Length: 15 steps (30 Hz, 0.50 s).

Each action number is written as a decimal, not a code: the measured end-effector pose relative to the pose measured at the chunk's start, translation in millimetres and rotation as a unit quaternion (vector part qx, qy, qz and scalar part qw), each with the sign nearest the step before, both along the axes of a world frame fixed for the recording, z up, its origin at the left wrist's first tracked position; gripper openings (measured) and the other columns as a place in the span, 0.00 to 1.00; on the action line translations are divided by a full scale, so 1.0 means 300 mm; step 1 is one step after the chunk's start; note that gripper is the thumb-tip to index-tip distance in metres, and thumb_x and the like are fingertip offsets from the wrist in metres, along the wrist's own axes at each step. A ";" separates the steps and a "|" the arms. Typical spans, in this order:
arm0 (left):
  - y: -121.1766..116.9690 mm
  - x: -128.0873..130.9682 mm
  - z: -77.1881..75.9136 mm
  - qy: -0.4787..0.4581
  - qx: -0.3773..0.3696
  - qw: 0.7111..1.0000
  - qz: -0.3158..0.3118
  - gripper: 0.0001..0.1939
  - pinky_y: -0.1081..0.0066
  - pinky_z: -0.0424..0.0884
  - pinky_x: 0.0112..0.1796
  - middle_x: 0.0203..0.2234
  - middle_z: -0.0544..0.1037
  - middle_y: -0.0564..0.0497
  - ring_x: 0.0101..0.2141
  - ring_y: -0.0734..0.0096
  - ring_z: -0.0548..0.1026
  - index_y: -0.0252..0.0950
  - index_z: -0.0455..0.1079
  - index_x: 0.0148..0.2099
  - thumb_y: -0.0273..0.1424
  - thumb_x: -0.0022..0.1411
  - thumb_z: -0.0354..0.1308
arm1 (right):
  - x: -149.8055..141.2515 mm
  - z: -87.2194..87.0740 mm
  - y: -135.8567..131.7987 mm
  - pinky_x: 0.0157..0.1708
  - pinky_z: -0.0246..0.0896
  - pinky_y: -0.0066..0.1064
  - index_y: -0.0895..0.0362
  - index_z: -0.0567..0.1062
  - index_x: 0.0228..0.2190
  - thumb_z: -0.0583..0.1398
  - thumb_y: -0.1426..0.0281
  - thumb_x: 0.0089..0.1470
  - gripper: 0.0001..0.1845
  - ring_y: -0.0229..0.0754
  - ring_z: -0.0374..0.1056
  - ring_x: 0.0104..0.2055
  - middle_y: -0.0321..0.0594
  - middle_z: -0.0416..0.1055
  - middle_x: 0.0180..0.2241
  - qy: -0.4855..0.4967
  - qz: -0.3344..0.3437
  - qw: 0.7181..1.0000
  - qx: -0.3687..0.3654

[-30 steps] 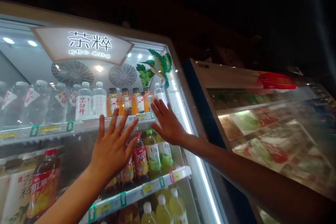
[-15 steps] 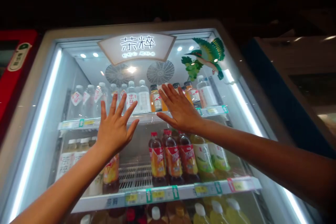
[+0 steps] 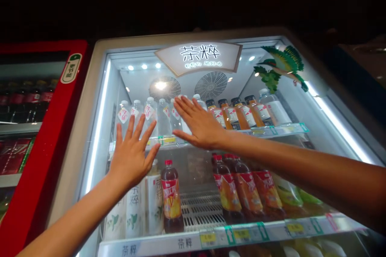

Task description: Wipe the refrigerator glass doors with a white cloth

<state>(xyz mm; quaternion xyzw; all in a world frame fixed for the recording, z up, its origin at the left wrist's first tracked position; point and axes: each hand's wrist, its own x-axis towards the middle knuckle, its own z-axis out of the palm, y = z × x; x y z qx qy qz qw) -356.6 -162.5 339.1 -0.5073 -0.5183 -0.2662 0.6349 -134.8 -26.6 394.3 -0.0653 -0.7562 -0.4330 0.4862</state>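
A lit drinks cooler with a glass door [image 3: 304, 100] fills the view. My left hand [image 3: 132, 156] is spread flat against the glass, over the white cartons [image 3: 135, 209] on the middle shelf. My right hand [image 3: 197, 122] is also open with fingers stretched, pressed on the glass in front of the clear water bottles [image 3: 150, 116] on the top shelf. Neither hand holds anything. Orange drink bottles [image 3: 238, 114] stand to the right of my right hand, and red-labelled tea bottles [image 3: 238, 188] stand below my right forearm.
A red cooler [image 3: 39, 144] with dark bottles stands at the left. The shelf rails carry price tags [image 3: 241, 235]. A sign with white characters [image 3: 200, 54] and a bird sticker [image 3: 283, 64] sit at the door's top. The surroundings above are dark.
The view has swung left: the cooler now sits further right and the red cooler has come into sight. Both hands have stayed flat on the glass and slid left across the door.
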 end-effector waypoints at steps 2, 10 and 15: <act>-0.019 -0.056 -0.076 0.053 0.000 0.999 -0.013 0.34 0.32 0.51 0.70 0.76 0.50 0.49 0.75 0.48 0.44 0.49 0.45 0.77 0.49 0.74 0.44 | -0.049 -0.088 -0.034 0.77 0.34 0.55 0.63 0.37 0.74 0.44 0.38 0.66 0.53 0.52 0.29 0.79 0.52 0.38 0.76 -0.063 0.004 0.997 0.051; -0.079 -0.138 0.090 0.000 -0.018 0.999 -0.027 0.35 0.30 0.47 0.70 0.75 0.50 0.44 0.74 0.42 0.43 0.45 0.50 0.76 0.51 0.74 0.40 | -0.216 0.127 -0.118 0.76 0.32 0.62 0.60 0.39 0.74 0.42 0.39 0.66 0.50 0.55 0.33 0.79 0.51 0.40 0.76 0.022 -0.036 0.999 -0.025; -0.098 -0.211 -0.016 0.056 -0.001 0.998 -0.032 0.34 0.31 0.53 0.69 0.75 0.52 0.47 0.74 0.43 0.46 0.46 0.50 0.76 0.50 0.74 0.42 | -0.290 -0.026 -0.169 0.77 0.33 0.55 0.61 0.37 0.74 0.45 0.38 0.65 0.53 0.51 0.29 0.79 0.51 0.37 0.77 -0.065 -0.006 0.997 0.048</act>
